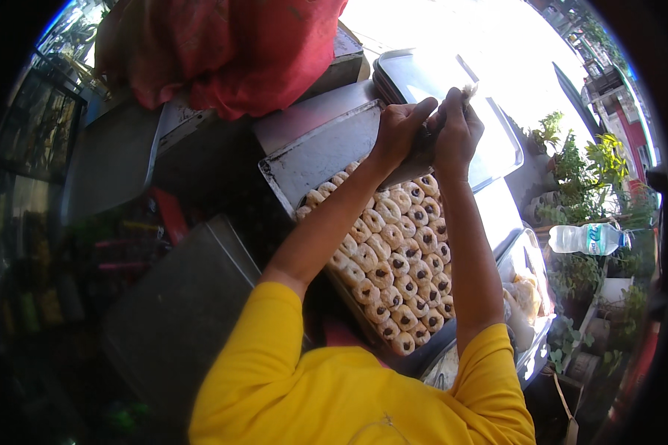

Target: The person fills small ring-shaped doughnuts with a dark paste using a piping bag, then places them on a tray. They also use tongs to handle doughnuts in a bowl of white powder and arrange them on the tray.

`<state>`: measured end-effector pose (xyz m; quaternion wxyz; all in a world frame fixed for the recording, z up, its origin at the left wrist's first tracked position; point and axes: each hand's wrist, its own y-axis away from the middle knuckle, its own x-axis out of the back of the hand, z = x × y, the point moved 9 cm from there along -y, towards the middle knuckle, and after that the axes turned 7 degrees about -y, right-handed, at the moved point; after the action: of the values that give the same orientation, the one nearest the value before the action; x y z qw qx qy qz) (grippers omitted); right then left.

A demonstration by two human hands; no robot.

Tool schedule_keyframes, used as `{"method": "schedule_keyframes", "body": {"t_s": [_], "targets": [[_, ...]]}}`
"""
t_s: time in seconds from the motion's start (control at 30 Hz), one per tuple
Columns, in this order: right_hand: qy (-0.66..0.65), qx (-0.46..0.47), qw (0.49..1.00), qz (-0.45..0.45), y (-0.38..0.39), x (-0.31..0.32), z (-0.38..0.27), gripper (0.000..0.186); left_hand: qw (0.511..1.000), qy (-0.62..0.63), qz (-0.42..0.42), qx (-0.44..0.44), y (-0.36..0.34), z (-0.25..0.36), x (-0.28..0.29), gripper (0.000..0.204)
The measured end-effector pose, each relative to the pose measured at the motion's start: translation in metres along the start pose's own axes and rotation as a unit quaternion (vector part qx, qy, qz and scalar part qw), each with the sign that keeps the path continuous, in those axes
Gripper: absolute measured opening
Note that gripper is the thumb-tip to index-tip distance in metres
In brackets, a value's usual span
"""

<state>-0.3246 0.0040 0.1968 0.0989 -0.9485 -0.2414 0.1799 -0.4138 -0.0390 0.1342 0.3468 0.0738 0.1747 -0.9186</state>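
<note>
Over the upper part of a metal tray [323,150], the left hand [401,133] and right hand [457,139] curl in a closed, narrow grip around a dark soft bag [418,159]. Its long axis slants from a pale gathered end at upper right to lower left, above pale ring-shaped buns [381,276], many dark-centred.

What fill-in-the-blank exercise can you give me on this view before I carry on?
1. The cloth at the upper left is ____ in colour.
2. Of the left hand and right hand, the one nearer the bottle is the ____ hand.
3. The dark bag is gripped with ____ (one hand/both hands).
4. Dark filling shows in ____ (some/all) of the buns.

Missing words: red; right; both hands; some.
</note>
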Motion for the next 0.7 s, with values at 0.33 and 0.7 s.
{"method": "schedule_keyframes", "body": {"t_s": [0.33,0.7], "targets": [[-0.023,0.012,1.000,0.013,-0.005,0.003,-0.024,0.032,1.000,0.009,-0.021,0.009,-0.005,0.020,-0.016,0.046],[0.071,0.022,0.997,0.004,0.001,0.023,-0.037,0.035,0.996,0.080,-0.032,0.025,0.008,0.009,-0.038,0.043]]}}
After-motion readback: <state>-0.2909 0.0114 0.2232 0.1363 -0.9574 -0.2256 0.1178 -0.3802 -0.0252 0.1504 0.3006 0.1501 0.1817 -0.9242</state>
